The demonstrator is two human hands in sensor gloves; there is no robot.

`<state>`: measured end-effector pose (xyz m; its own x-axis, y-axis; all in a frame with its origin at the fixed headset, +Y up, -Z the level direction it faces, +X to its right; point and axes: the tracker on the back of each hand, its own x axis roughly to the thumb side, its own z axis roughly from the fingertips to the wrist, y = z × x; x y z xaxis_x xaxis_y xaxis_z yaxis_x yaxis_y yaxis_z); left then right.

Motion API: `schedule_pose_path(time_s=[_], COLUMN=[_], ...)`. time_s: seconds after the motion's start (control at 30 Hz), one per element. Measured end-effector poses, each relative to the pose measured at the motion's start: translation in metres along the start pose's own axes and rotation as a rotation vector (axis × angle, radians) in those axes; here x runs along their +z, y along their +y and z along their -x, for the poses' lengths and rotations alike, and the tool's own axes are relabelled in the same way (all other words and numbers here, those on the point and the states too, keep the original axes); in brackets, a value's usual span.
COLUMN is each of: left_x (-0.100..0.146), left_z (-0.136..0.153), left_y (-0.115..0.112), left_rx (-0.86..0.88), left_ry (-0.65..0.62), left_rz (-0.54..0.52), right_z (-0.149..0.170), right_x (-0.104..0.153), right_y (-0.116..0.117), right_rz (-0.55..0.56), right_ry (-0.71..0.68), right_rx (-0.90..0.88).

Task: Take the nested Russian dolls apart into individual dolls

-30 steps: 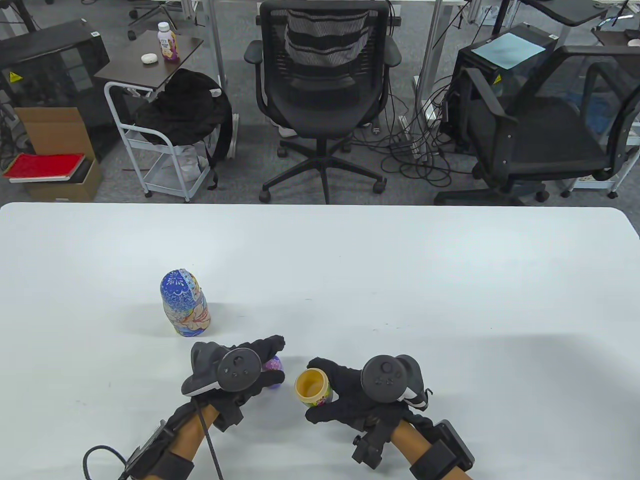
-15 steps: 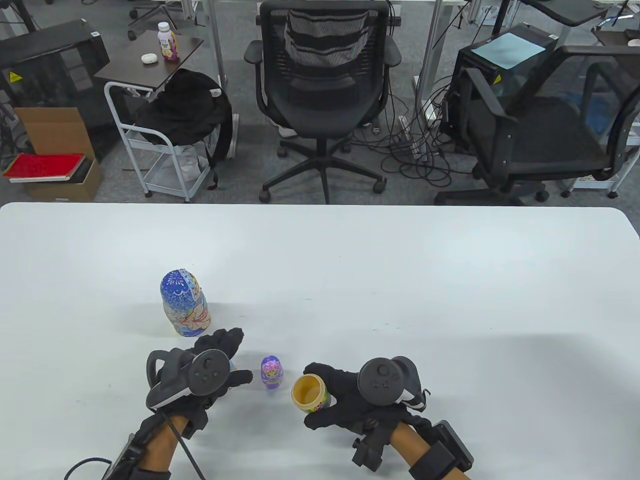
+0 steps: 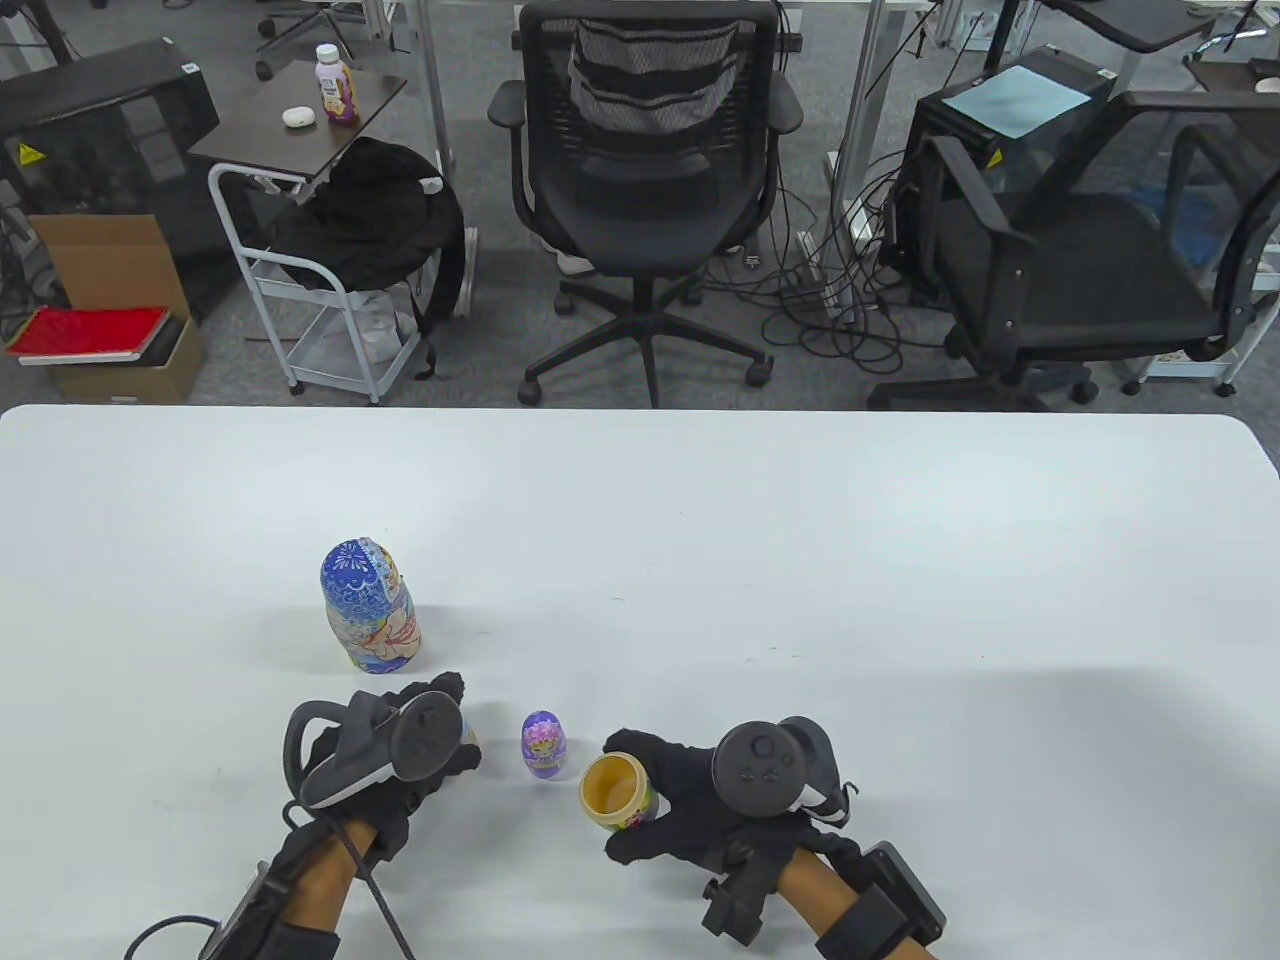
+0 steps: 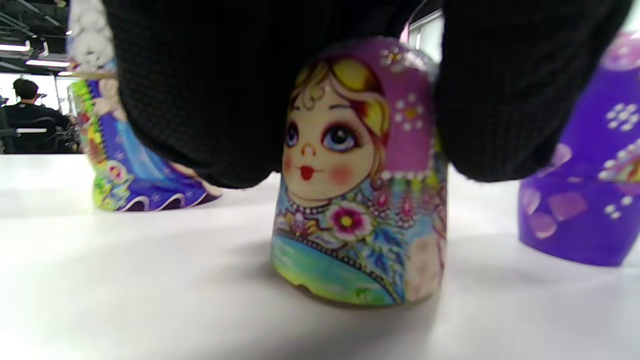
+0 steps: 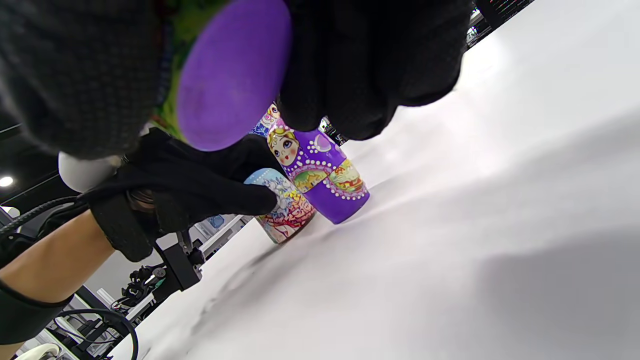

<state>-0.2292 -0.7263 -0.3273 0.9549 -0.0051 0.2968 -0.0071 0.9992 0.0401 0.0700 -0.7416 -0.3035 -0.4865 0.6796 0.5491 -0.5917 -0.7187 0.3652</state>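
Note:
A large blue doll (image 3: 370, 607) stands closed on the white table (image 3: 800, 560). A small purple doll (image 3: 544, 745) stands free between my hands; it also shows in the right wrist view (image 5: 325, 175). My left hand (image 3: 455, 745) grips a painted doll top half (image 4: 360, 175) that stands on the table, fingers (image 4: 200, 100) on both sides of it. My right hand (image 3: 640, 800) holds the matching bottom half (image 3: 612, 790) tilted above the table, its yellow hollow showing empty. Its purple underside (image 5: 232, 75) fills the right wrist view.
The large doll stands just beyond my left hand and shows in the left wrist view (image 4: 130, 170). Office chairs (image 3: 650, 180) and a small cart (image 3: 320, 300) stand beyond the table's far edge.
My left hand let go of the small purple doll, leaving it standing, moved left and took hold of the doll top half. My right hand has barely moved with the bottom half.

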Motion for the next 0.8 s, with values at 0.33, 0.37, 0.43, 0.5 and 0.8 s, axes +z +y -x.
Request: schedule_pose_path(time_s=[0.33,0.37,0.43,0.5,0.8], left_x=[0.028,0.032,0.035,0.039,0.038], left_z=[-0.018,-0.020,-0.024,-0.031,-0.067], left_y=[0.065,0.069,0.073,0.075,0.070], left_rx=[0.163,0.207,0.285,0.369,0.460], left_ry=[-0.155,-0.192,-0.246,-0.324,-0.484], left_rz=[-0.319,-0.348,-0.378,-0.410,-0.354], right_z=[0.000,0.000,-0.001,-0.001,-0.002], right_x=[-0.001,-0.001,-0.001,-0.001,-0.001], right_y=[0.001,0.001,0.002,0.003,0.004], right_rz=[0.006,0.009,0.008,0.007,0.010], right_ry=[0.001,-0.001,-0.002,-0.003,-0.023], right_rx=[0.013,0.018,0.025,0.029,0.045])
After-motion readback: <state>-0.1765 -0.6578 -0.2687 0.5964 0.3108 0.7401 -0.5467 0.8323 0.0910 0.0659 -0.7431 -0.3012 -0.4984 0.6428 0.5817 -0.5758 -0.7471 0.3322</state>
